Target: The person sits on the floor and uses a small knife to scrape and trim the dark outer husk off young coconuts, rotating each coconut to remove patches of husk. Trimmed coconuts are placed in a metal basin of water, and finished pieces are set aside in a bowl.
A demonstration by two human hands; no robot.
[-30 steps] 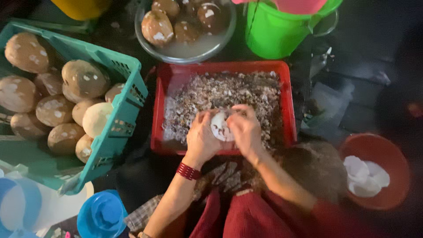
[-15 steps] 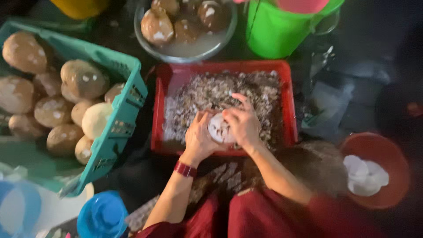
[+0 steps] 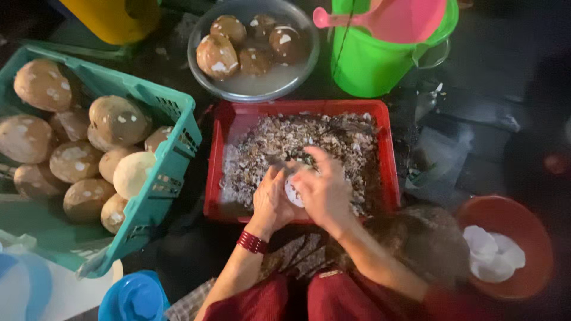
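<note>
At the left of the frame a teal basket (image 3: 172, 148) holds about ten brown, white-flecked coconuts (image 3: 116, 119), its right edge just beside the red tray (image 3: 235, 128) at centre. Above the tray, a metal bowl (image 3: 205, 74) holds four more in water, with a green bucket (image 3: 369, 65) to its right. Both hands, left hand (image 3: 270, 202) and right hand (image 3: 324, 193), close around one white peeled coconut (image 3: 292, 191) above the shell scraps (image 3: 321, 139). Since the earlier frame the hands have barely shifted. At the lower right an orange bowl (image 3: 523, 223) holds white pieces.
</note>
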